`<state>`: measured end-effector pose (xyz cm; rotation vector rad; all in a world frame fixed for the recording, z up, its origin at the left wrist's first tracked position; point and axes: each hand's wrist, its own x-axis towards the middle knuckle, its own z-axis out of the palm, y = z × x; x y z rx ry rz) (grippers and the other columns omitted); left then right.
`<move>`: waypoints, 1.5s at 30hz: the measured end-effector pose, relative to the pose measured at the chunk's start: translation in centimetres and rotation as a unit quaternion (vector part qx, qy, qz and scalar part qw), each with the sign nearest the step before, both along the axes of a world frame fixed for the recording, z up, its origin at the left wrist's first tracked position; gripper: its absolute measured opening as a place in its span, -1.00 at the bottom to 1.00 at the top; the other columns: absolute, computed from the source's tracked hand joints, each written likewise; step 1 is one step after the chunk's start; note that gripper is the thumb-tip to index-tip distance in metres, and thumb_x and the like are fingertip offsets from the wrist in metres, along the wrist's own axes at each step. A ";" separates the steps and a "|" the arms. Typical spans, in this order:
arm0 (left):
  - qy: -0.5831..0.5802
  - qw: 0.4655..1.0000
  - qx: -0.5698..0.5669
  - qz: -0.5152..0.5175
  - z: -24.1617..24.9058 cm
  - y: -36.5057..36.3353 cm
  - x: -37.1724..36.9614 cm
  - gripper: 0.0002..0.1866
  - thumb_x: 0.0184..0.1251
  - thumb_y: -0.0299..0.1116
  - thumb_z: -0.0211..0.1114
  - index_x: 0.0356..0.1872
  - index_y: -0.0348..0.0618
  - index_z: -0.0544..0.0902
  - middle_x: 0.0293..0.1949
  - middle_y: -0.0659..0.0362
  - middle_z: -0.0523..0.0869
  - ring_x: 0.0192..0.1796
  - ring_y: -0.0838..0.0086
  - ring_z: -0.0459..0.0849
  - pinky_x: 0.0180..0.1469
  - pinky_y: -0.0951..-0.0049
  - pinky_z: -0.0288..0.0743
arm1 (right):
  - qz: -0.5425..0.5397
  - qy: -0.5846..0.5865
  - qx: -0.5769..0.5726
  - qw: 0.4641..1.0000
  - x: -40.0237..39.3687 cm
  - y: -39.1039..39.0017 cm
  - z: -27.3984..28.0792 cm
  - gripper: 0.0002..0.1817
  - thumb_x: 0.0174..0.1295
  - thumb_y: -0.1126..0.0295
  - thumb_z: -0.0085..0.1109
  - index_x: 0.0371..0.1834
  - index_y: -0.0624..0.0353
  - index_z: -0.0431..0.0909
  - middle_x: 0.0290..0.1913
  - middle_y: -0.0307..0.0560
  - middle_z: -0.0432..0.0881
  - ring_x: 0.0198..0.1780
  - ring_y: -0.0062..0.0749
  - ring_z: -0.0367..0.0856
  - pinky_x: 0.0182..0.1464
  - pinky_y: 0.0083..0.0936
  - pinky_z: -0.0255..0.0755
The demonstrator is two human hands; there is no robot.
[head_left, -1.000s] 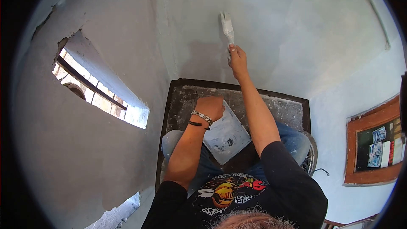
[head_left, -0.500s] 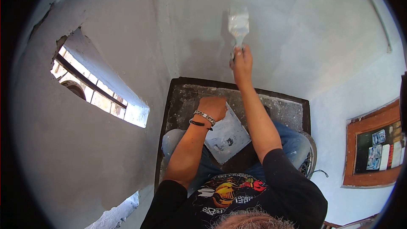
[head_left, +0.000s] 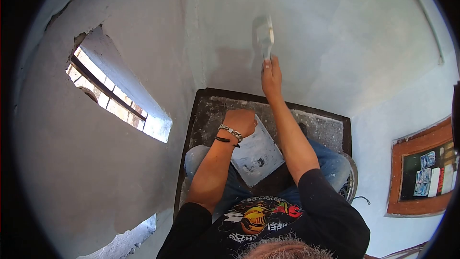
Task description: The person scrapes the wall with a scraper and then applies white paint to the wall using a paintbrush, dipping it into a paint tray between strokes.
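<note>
My right hand (head_left: pixel 271 79) is closed around the handle of a wide, pale-coated brush (head_left: pixel 266 33), held up near the grey-green wall with its head turned partly edge-on. Whether the bristles touch the wall cannot be made out. Below and to the left, my left hand (head_left: pixel 241 122) is closed at the top edge of a whitish flat board (head_left: pixel 256 156) with a dark smudge on it. The board rests over my lap, and its handle, if any, is hidden under the hand. A chain bracelet and a dark band circle the left wrist.
A grey wall (head_left: pixel 139 72) with a barred slanted opening (head_left: pixel 108 88) rises on the left. Behind the board lies a speckled ledge (head_left: pixel 316 127) with a dark edge. At the right are a wood-framed panel (head_left: pixel 397 177) and part of a wire wheel (head_left: pixel 352 177).
The brush has turned from showing its broad face to nearly edge-on, and its head sits slightly lower and further left. My left hand and the board have barely moved.
</note>
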<state>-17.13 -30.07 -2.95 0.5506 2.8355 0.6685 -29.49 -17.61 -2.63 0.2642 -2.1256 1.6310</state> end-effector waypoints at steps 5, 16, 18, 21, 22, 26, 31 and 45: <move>0.013 1.000 0.001 0.018 -0.5 0.0 -0.2 -0.75 0.25 -0.19 0.20 -0.29 -0.18 0.59 -0.32 -0.04 0.70 -0.16 0.05 0.68 -0.16 0.04 0.50 | -0.066 0.129 0.154 0.977 -3.4 -2.7 5.0 -0.77 0.40 0.34 -0.12 -0.07 0.29 0.38 -0.34 0.16 0.48 -0.27 0.05 0.49 -0.19 -0.13 0.35; 0.013 1.000 0.013 0.001 -0.7 -0.1 -0.1 -0.74 0.24 -0.19 0.21 -0.25 -0.20 0.58 -0.26 -0.05 0.70 -0.15 0.04 0.67 -0.15 0.03 0.50 | -0.012 0.030 0.039 0.999 -0.1 -2.1 1.8 -0.76 0.37 0.32 -0.05 -0.11 0.32 0.33 -0.38 0.12 0.48 -0.33 0.00 0.49 -0.20 -0.22 0.39; 0.010 1.000 0.008 0.005 -0.7 -0.1 -0.2 -0.74 0.24 -0.19 0.21 -0.24 -0.19 0.58 -0.26 -0.05 0.70 -0.14 0.04 0.67 -0.14 0.03 0.50 | 0.030 0.006 -0.021 0.999 0.1 -3.2 6.3 -0.73 0.35 0.33 -0.01 -0.07 0.33 0.30 -0.39 0.13 0.52 -0.36 0.02 0.52 -0.23 -0.20 0.40; 0.005 1.000 0.012 0.011 -0.4 -0.2 -0.2 -0.73 0.24 -0.18 0.21 -0.25 -0.19 0.59 -0.27 -0.06 0.70 -0.14 0.04 0.67 -0.13 0.04 0.50 | -0.009 0.031 0.033 0.999 -2.7 -4.3 7.7 -0.68 0.32 0.35 0.03 -0.01 0.33 0.25 -0.39 0.23 0.56 -0.37 0.15 0.57 -0.27 -0.10 0.42; 0.003 1.000 0.015 0.011 -0.3 -0.3 -0.1 -0.73 0.24 -0.17 0.21 -0.25 -0.19 0.60 -0.27 -0.06 0.70 -0.14 0.04 0.67 -0.13 0.05 0.50 | -0.041 0.050 0.075 0.995 -3.4 -4.3 7.2 -0.66 0.31 0.36 0.05 0.01 0.33 0.23 -0.38 0.27 0.58 -0.36 0.21 0.58 -0.28 -0.05 0.42; -0.006 1.000 -0.011 0.025 0.2 -1.6 -0.9 -0.69 0.25 -0.11 0.18 -0.27 -0.19 0.63 -0.26 -0.06 0.71 -0.14 0.03 0.68 -0.12 0.05 0.51 | -0.046 -0.037 0.209 0.976 -3.4 -2.6 -3.0 -0.66 0.27 0.32 0.09 -0.06 0.30 0.23 -0.23 0.53 0.52 -0.12 0.48 0.47 -0.19 0.08 0.39; -0.024 0.997 -0.006 0.075 1.2 -3.5 -0.8 -0.66 0.27 -0.07 0.14 -0.25 -0.14 0.64 -0.23 -0.05 0.72 -0.10 0.03 0.67 -0.08 0.05 0.51 | 0.012 -0.185 0.192 0.964 8.3 4.8 -16.1 -0.49 0.21 0.22 0.15 0.14 0.25 0.29 -0.19 0.44 0.58 -0.07 0.44 0.52 -0.03 0.08 0.40; -0.058 0.962 0.242 0.108 -1.3 -3.1 -0.9 -0.72 0.33 -0.35 0.15 -0.01 -0.26 0.54 -0.20 0.06 0.72 -0.14 0.36 0.69 -0.06 0.40 0.52 | 0.019 -0.391 0.207 0.897 22.6 14.3 -21.5 -0.52 0.13 0.21 0.18 -0.01 0.40 0.44 -0.06 0.37 0.60 0.03 0.20 0.58 0.07 -0.10 0.45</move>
